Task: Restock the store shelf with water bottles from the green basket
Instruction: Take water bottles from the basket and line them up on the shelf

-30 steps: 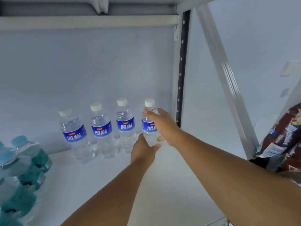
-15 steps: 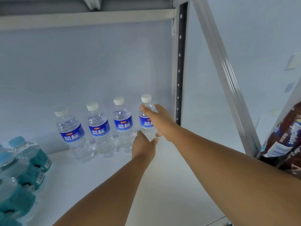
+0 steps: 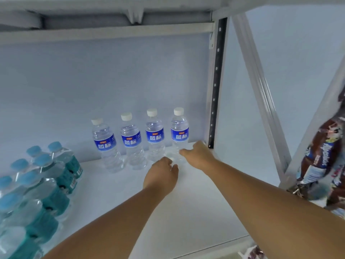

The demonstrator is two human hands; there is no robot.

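White shelf point(image 3: 186, 212) under a pale back wall, and both arms reach deep toward its rear right corner. Right hand point(image 3: 198, 154) sits low, fingers loosely spread, just at the base of the rightmost water bottle point(image 3: 179, 133); whether it touches, hard to call. Left hand point(image 3: 162, 174) hovers a little nearer, fingers relaxed and apart, gripping nothing. That bottle stands upright, long axis vertical, just beyond both hands, last in a row of four. Green basket out of sight, so the next bottle looks due.
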